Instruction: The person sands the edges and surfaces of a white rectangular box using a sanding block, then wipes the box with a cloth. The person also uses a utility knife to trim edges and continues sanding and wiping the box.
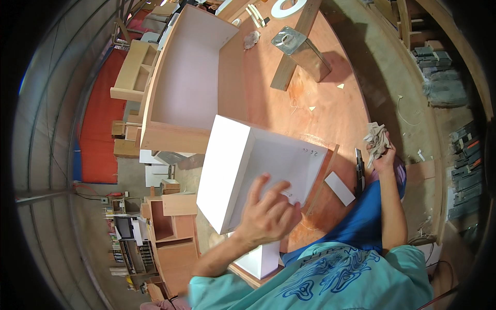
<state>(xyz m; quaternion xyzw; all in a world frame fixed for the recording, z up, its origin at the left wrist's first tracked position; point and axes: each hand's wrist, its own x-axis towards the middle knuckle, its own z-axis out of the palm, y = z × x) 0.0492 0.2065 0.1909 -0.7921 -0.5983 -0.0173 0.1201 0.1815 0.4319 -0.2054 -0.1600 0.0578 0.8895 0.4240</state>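
Note:
A white box-shaped cabinet piece [225, 173] stands on the wooden worktable in front of me, with handwritten marks on its shaded face. My left hand [271, 212] is over that shaded face, fingers apart and nothing held; whether the fingertips touch it I cannot tell. Out to the right, past the table edge, my right hand [385, 157] is closed around a crumpled pale rag [377, 139]. Near that edge lie a black utility knife [360, 170] and a small white strip [339, 188]. A thin wood strip [330, 163] runs beside the white piece.
A large wooden cabinet carcass with a pale inside [188, 77] occupies the table's far left. A rectangular metal can [312, 59] stands by a wood plank [284, 72]; a white tape roll [288, 7] lies farther back. Wooden cabinets [175, 248] and tool cases [467, 170] flank the table.

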